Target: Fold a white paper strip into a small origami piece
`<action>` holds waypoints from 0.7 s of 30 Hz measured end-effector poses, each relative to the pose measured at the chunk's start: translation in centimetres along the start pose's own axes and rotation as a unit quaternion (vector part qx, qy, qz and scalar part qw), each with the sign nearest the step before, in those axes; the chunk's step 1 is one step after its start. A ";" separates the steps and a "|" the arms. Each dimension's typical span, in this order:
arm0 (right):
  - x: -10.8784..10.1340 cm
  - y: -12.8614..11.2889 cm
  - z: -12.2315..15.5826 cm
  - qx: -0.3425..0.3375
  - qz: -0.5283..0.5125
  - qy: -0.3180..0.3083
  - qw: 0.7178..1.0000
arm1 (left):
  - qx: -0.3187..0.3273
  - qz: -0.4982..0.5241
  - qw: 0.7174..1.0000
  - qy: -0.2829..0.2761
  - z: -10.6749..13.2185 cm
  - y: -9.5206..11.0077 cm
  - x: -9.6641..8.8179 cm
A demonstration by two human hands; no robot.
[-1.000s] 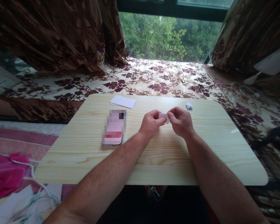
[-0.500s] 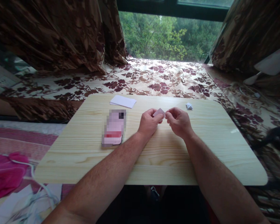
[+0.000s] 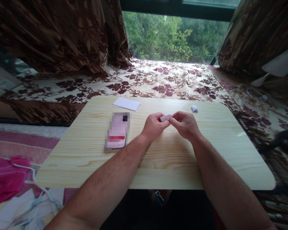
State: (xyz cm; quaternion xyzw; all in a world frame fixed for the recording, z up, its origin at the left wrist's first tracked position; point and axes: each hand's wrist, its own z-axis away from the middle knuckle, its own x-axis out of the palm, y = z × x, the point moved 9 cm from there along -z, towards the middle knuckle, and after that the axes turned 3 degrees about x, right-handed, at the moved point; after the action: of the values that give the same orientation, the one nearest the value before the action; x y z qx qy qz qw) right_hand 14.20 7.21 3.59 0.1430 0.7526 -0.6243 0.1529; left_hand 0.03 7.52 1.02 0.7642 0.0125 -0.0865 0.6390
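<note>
A small folded piece of white paper [image 3: 165, 118] is pinched between my hands above the middle of the table. My left hand [image 3: 154, 124] grips its left side, with fingers closed around it. The thumb and forefinger of my right hand [image 3: 185, 124] meet at its right end, and both hands nearly touch there. Part of the paper is hidden by my fingers. Beyond my right hand a small folded paper shape [image 3: 194, 109] stands on the table. A stack of white paper sheets [image 3: 126, 104] lies at the table's far left.
The pale wooden table [image 3: 168, 159] has rounded corners. A pixelated pink phone [image 3: 117, 131] lies on its left part. Behind it is a ledge with floral cloth [image 3: 163, 76] below a window. A white lamp [image 3: 279, 64] stands at right, and pink cloth [image 3: 7, 175] lies at lower left.
The paper has turned from a diamond-like tilt to a narrow strip between my fingers. My right fingers have shifted slightly down, against its end. Other things on the table stay put.
</note>
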 end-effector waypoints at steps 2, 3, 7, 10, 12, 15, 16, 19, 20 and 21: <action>0.0 0.0 0.0 0.009 0.014 -0.012 1.000 | 0.012 -0.021 1.000 -0.004 0.0 0.1 -0.1; -0.1 0.0 0.0 0.010 0.022 -0.015 1.000 | 0.015 -0.031 0.999 -0.008 0.0 0.1 -0.1; -0.2 -0.3 -0.1 0.001 0.055 -0.027 0.998 | 0.022 -0.058 0.998 -0.030 0.0 0.4 0.1; -0.1 -0.3 -0.1 -0.009 0.080 -0.033 0.996 | 0.032 -0.070 0.996 -0.044 0.0 0.6 0.3; -0.1 -0.3 -0.1 -0.014 0.093 -0.030 0.995 | 0.037 -0.081 0.995 -0.047 -0.1 0.6 0.3; -0.2 0.0 -0.1 -0.010 0.089 -0.025 0.996 | 0.044 -0.090 0.994 -0.041 -0.1 0.9 0.1; -0.2 0.1 -0.2 -0.006 0.081 -0.024 0.996 | 0.049 -0.092 0.994 -0.038 -0.1 1.0 0.1; -0.1 0.3 -0.3 0.002 0.050 -0.029 0.998 | 0.061 -0.108 0.992 -0.029 -0.1 1.5 -0.2; 0.0 0.3 -0.3 0.004 0.042 -0.032 0.999 | 0.063 -0.116 0.991 -0.026 -0.1 1.5 -0.3; 0.1 0.4 -0.3 0.006 0.037 -0.035 0.999 | 0.066 -0.124 0.990 -0.023 -0.1 1.6 -0.4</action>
State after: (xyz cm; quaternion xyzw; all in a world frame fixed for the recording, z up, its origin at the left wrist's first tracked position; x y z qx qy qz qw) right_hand 14.26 7.58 3.26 0.1496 0.7375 -0.6271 0.2014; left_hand -0.12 7.30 2.67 0.7951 0.0871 -0.1832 0.5715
